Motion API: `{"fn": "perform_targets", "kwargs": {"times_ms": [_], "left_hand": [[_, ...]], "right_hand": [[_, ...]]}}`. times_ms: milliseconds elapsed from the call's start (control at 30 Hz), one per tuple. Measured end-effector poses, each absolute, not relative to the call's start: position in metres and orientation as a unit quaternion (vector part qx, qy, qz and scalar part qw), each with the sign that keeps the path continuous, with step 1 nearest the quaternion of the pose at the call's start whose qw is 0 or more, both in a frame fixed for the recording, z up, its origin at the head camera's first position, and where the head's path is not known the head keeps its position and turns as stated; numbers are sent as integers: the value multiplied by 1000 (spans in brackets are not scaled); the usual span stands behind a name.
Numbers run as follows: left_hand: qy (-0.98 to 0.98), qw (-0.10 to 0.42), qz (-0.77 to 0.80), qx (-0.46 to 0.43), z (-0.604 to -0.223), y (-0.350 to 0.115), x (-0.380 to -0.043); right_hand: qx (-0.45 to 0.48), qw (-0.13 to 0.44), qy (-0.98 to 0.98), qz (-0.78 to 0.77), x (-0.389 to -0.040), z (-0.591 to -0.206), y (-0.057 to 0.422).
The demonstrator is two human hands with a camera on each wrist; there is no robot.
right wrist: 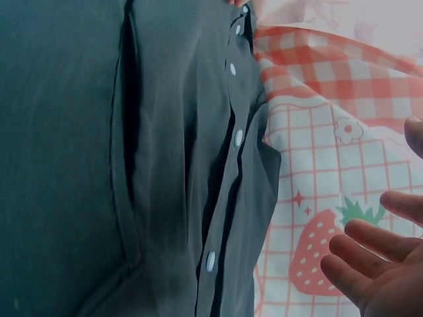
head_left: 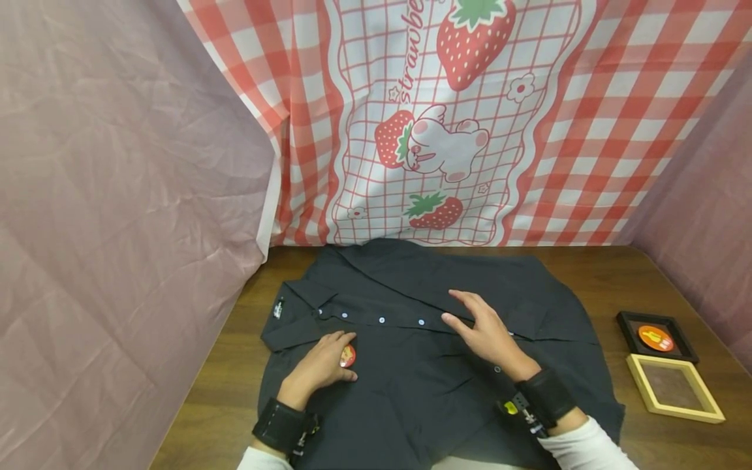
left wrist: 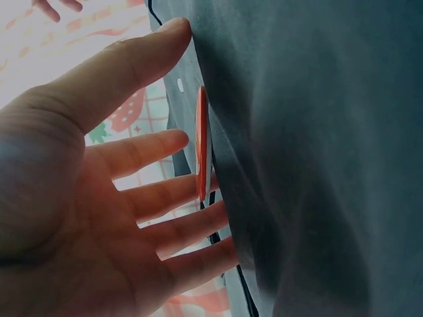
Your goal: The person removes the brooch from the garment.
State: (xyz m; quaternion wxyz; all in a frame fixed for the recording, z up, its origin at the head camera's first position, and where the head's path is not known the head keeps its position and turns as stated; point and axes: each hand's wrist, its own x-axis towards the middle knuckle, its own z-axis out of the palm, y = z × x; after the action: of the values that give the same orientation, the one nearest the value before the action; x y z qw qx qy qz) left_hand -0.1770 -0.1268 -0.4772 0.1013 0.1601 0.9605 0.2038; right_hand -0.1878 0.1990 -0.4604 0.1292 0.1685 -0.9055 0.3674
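Note:
A dark button-up shirt [head_left: 399, 391] lies spread over the table, its row of pale buttons [head_left: 382, 320] running crosswise and its collar [head_left: 294, 320] at the left. On the shirt front, below the collar end of the row, is a round red badge [head_left: 348, 356], seen edge-on against the cloth in the left wrist view. My left hand [head_left: 322, 365] is around the badge, thumb and fingers spread, fingertips at the cloth and thumb apart from the badge. Over the right part of the button row hovers my right hand [head_left: 484, 333], fingers extended, holding nothing.
At the right of the wooden table [head_left: 217, 385], a black frame [head_left: 628, 333] has an orange round badge [head_left: 655, 338] in it. A light wooden frame [head_left: 675, 408] sits in front of it. A strawberry-print checked cloth [head_left: 640, 117] hangs behind; pinkish curtains [head_left: 129, 196] flank both sides.

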Motion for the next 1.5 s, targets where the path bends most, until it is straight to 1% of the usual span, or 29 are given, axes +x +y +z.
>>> {"fn": "perform_targets", "kwargs": {"times_ms": [300, 500, 1100, 1500], "left_hand": [[959, 97, 209, 166, -480, -127, -176], [955, 87, 217, 181, -481, -129, -175], [961, 95, 197, 167, -481, -128, -175], [962, 99, 189, 167, -478, -126, -176]], "right_hand": [[188, 135, -899, 373, -188, -460, 187], [197, 123, -899, 371, -186, -460, 180], [211, 88, -904, 362, -180, -461, 153], [228, 89, -903, 354, -178, -468, 142]]}}
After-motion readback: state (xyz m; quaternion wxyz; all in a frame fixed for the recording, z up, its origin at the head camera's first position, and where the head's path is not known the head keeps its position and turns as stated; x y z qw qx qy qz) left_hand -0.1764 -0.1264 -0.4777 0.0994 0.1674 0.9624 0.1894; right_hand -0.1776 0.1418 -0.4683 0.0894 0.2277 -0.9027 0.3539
